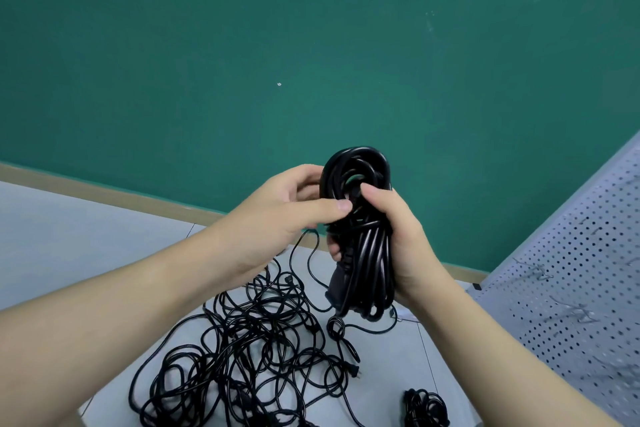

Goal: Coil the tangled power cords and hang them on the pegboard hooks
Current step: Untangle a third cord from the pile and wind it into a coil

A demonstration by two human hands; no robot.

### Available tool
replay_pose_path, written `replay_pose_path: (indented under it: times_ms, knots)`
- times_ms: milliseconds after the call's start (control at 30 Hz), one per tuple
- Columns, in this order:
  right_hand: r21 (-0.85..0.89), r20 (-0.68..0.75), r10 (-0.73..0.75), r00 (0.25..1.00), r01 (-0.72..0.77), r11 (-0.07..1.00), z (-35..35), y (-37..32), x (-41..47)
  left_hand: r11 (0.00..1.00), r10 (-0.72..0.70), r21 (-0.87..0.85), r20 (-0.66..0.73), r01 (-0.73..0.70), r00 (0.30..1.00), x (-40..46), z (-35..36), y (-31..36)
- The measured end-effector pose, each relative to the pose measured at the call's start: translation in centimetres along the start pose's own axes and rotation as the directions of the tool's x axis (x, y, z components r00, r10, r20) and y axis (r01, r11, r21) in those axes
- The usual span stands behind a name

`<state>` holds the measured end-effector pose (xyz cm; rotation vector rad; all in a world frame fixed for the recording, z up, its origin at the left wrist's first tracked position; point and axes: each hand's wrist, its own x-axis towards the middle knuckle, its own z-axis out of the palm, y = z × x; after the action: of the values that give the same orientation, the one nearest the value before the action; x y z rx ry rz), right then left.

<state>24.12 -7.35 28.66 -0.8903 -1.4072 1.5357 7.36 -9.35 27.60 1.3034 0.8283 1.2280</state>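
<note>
A thick black power cord, wound into a tall coil [367,253], is held upright in front of me above the floor. My right hand [401,239] wraps around the coil's middle from the right, thumb pressed on its front. My left hand [287,208] grips the coil's upper left side, thumb across the strands near a plug end. A big tangle of thin black cords [249,357] lies on the grey floor below. The white pegboard [571,288] leans at the right, with metal hooks [533,270] on it.
A small coiled black cord [426,407] lies on the floor at the bottom right, near the pegboard's lower edge. A green wall [311,45] with a tan baseboard [138,199] stands behind. Grey floor tiles [69,236] stretch to the left.
</note>
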Motion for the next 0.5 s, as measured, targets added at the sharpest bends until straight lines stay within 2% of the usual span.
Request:
replay_pose_path:
  times_ms: [67, 167, 300, 500]
  knots:
    - [0.062, 0.013, 0.002, 1.000, -0.003, 0.998, -0.2, 0.0, 0.0, 0.999, 0.028, 0.032, 0.059, -0.030, 0.998, 0.0, -0.2, -0.3]
    - [0.114, 0.024, 0.016, 1.000, -0.019, 0.993, -0.4, -0.1, -0.2, 0.992, 0.056, 0.111, 0.074, -0.064, 0.996, 0.0, -0.4, -0.2]
    - [0.102, -0.006, 0.042, 0.999, -0.042, 0.994, -0.2, -0.2, -0.3, 0.985, 0.104, 0.129, 0.054, -0.111, 0.993, -0.2, 0.2, -0.1]
    - [0.095, -0.066, -0.032, 0.997, 0.038, 0.995, 0.2, 0.1, -0.2, 0.984, 0.130, 0.126, -0.024, -0.126, 0.991, 0.1, 1.5, -0.4]
